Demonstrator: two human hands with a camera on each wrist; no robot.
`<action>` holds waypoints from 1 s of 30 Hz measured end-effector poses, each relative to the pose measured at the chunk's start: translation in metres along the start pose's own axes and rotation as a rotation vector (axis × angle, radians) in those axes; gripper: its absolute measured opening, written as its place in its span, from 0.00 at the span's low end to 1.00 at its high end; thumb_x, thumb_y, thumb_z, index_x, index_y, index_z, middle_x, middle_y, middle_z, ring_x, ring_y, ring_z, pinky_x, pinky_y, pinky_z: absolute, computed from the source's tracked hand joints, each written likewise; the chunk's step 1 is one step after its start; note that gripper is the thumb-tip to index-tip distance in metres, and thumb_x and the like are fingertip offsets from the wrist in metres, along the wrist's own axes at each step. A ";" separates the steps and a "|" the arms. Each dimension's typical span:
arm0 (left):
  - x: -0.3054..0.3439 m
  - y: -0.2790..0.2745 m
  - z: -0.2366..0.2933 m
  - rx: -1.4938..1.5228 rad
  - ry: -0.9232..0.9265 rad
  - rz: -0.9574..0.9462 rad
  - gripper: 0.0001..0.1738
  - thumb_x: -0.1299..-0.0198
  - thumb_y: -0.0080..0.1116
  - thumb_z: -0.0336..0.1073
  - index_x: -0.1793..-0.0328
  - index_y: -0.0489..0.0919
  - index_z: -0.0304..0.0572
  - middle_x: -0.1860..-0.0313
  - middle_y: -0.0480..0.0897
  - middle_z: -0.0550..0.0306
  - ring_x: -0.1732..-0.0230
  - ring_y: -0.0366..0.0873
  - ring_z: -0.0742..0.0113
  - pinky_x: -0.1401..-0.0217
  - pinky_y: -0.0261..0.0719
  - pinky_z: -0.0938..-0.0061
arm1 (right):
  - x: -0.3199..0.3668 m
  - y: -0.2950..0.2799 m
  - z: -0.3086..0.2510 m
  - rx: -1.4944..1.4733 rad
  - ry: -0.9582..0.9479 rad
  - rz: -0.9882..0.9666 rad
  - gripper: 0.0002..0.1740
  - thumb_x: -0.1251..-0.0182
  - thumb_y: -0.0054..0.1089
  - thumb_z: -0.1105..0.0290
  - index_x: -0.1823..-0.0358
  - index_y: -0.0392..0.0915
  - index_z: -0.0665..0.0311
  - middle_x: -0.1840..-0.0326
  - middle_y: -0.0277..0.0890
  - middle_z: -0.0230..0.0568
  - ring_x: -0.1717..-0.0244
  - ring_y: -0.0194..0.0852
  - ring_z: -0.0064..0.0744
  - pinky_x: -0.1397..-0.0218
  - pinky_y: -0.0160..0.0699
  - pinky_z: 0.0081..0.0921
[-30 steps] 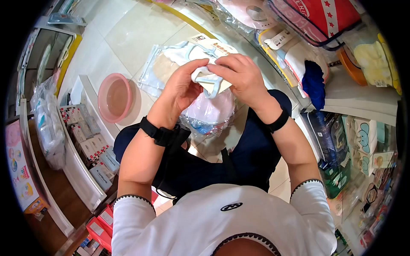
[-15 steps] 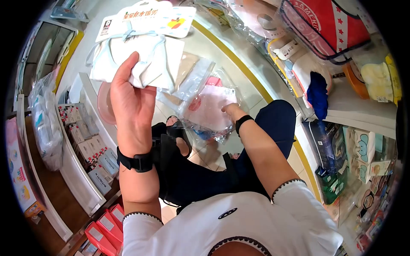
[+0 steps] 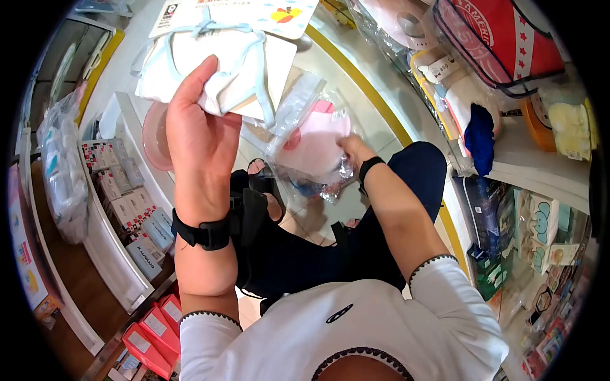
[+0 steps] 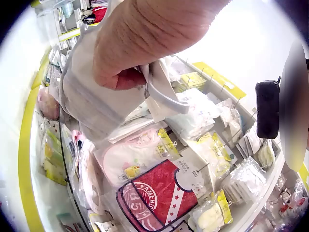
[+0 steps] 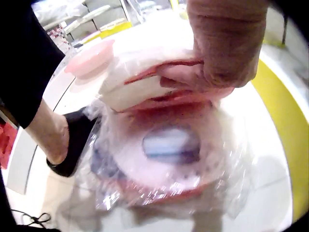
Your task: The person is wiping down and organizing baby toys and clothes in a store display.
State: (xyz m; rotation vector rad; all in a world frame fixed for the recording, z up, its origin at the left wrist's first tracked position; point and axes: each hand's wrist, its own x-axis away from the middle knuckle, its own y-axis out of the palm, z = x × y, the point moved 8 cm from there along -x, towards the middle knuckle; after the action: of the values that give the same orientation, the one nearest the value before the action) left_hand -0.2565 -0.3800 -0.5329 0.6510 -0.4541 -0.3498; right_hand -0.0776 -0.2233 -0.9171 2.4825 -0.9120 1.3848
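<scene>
My left hand (image 3: pixel 204 136) is raised at upper left in the head view. It pinches a white bib (image 3: pixel 181 70) with light blue trim and ties, which hangs on a printed header card (image 3: pixel 244 22). Low over the floor, my right hand (image 3: pixel 357 150) grips the edge of a pink bib (image 3: pixel 318 140) on top of a bagged pile. The right wrist view shows its fingers at the red-edged upper layer, lifted off a pink packaged piece (image 5: pixel 128 150) with an oval window. In the left wrist view the thumb covers part of the white bib (image 4: pixel 84 82).
A pink basin (image 3: pixel 155 140) stands on the floor at left, beside a shelf of small boxes (image 3: pixel 121 190). To the right, a rack holds packaged goods, among them a red bib (image 3: pixel 502 44). A sandalled foot (image 3: pixel 267 190) is close to the bagged pile.
Both hands were together at the white bib; they have separated. The left hand carried the bib up and left, while the right went down to the pink bib. Lately the view has shifted slightly.
</scene>
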 end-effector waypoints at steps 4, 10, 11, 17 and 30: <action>-0.005 -0.001 -0.003 0.009 -0.007 0.001 0.15 0.42 0.50 0.29 0.49 0.70 0.31 0.53 0.77 0.52 0.53 0.76 0.63 0.48 0.75 0.70 | 0.047 -0.007 -0.079 -0.070 -0.241 -0.097 0.19 0.49 0.50 0.76 0.53 0.71 0.67 0.71 0.71 0.41 0.80 0.69 0.31 0.84 0.66 0.29; -0.006 0.011 -0.011 0.010 -0.007 -0.017 0.16 0.42 0.49 0.29 0.48 0.68 0.28 0.52 0.76 0.48 0.51 0.76 0.60 0.47 0.75 0.68 | 0.051 -0.020 -0.112 0.107 -0.270 -0.122 0.22 0.50 0.46 0.78 0.50 0.70 0.62 0.69 0.73 0.40 0.74 0.71 0.30 0.81 0.68 0.27; -0.007 0.010 -0.012 0.013 -0.007 -0.020 0.17 0.40 0.48 0.30 0.47 0.67 0.27 0.52 0.75 0.46 0.50 0.75 0.58 0.46 0.75 0.66 | 0.049 -0.022 -0.110 0.165 -0.290 -0.118 0.22 0.50 0.45 0.78 0.50 0.71 0.63 0.69 0.73 0.40 0.73 0.72 0.31 0.80 0.69 0.27; -0.004 0.012 -0.015 0.001 0.002 0.030 0.18 0.40 0.49 0.30 0.46 0.67 0.26 0.50 0.75 0.45 0.49 0.75 0.56 0.47 0.75 0.64 | 0.075 -0.043 -0.122 0.268 -0.380 -0.094 0.22 0.52 0.43 0.78 0.51 0.72 0.65 0.67 0.75 0.43 0.71 0.74 0.34 0.75 0.73 0.28; -0.014 0.015 0.017 0.082 0.107 -0.045 0.20 0.41 0.49 0.29 0.42 0.65 0.32 0.48 0.75 0.49 0.49 0.75 0.59 0.45 0.75 0.66 | 0.253 -0.105 -0.188 0.768 -1.172 0.319 0.26 0.50 0.44 0.83 0.52 0.76 0.49 0.58 0.76 0.47 0.61 0.75 0.48 0.60 0.75 0.36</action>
State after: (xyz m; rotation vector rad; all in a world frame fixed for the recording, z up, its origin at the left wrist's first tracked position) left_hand -0.2744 -0.3713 -0.5152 0.7572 -0.3531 -0.3380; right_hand -0.0548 -0.1714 -0.5901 3.9648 -1.0650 0.1011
